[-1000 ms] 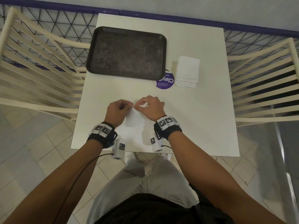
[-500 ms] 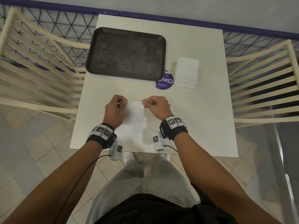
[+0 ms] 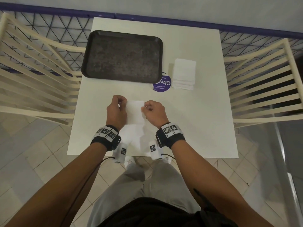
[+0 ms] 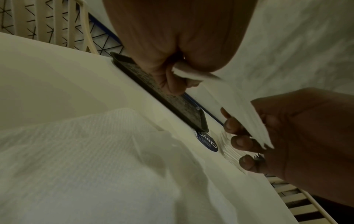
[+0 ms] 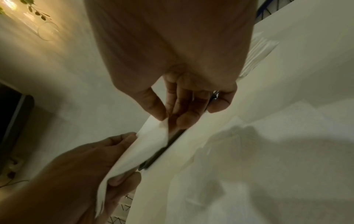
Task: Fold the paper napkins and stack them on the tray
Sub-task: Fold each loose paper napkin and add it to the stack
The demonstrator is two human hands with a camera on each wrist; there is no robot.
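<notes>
A white paper napkin [image 3: 135,113] is lifted above the table's near half, its lower part still lying on the table [image 3: 134,136]. My left hand [image 3: 117,110] pinches its left top edge between thumb and fingers. My right hand [image 3: 153,110] pinches the right top edge. In the left wrist view the napkin [image 4: 226,91] stretches from my left hand [image 4: 178,71] to my right hand [image 4: 287,136]. The right wrist view shows my right hand [image 5: 172,112] pinching the napkin [image 5: 145,144]. A dark empty tray [image 3: 123,56] lies at the back left. A stack of white napkins [image 3: 184,76] sits to its right.
A round purple sticker [image 3: 162,85] lies on the white table [image 3: 196,120] between tray and stack. Cream slatted chairs stand at the left [image 3: 32,71] and the right [image 3: 262,79]. A dark mesh railing [image 3: 57,27] runs behind the table.
Both hands have moved apart and slightly away from me, spreading the napkin's top edge into a flat, raised rectangle where it was earlier bunched between them.
</notes>
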